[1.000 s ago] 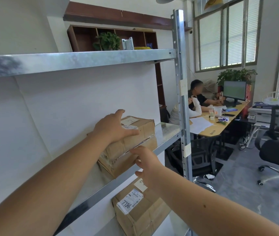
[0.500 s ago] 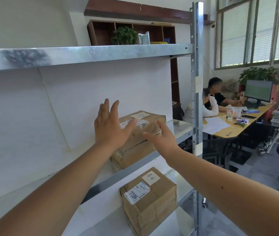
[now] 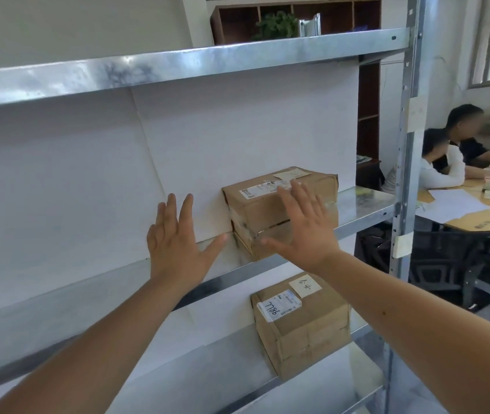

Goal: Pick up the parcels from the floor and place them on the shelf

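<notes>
A brown cardboard parcel (image 3: 270,204) with white labels rests on the middle level of the metal shelf (image 3: 366,204), against the white back panel. My left hand (image 3: 178,243) is open, fingers spread, just left of the parcel and apart from it. My right hand (image 3: 306,225) is open too, held in front of the parcel's near side, holding nothing. A second brown parcel (image 3: 303,324) marked "7786" sits on the level below.
The shelf's upright post (image 3: 408,144) stands at the right. Beyond it, two people sit at a wooden desk (image 3: 476,216) with papers. A dark wooden cabinet (image 3: 297,16) with a plant stands behind the top shelf board (image 3: 178,67).
Both hands have let go of the upper parcel and drawn back from it with fingers spread. The parcel stays on the shelf. The view has shifted closer and leftward.
</notes>
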The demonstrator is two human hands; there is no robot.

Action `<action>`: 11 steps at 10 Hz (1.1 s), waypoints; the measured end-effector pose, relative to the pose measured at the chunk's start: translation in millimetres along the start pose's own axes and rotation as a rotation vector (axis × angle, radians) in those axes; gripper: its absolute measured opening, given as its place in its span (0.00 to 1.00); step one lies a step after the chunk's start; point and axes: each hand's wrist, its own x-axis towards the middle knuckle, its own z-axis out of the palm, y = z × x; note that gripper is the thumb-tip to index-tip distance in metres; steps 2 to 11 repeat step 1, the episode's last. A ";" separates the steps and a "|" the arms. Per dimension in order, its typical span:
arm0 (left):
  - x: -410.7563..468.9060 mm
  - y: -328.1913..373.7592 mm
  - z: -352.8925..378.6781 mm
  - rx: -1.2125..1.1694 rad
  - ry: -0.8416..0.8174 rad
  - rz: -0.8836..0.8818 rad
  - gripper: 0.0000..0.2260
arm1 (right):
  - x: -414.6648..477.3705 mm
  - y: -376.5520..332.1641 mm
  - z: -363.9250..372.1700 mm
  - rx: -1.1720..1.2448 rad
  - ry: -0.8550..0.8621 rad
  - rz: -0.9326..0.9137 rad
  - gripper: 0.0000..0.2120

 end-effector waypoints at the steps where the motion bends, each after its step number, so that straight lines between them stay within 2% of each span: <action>1: -9.0 -14.9 -20.3 0.016 0.001 -0.068 0.48 | -2.3 -9.8 3.5 -0.056 -0.043 -0.076 0.50; 11: -9.0 -14.9 -20.3 0.016 0.001 -0.068 0.48 | -2.3 -9.8 3.5 -0.056 -0.043 -0.076 0.50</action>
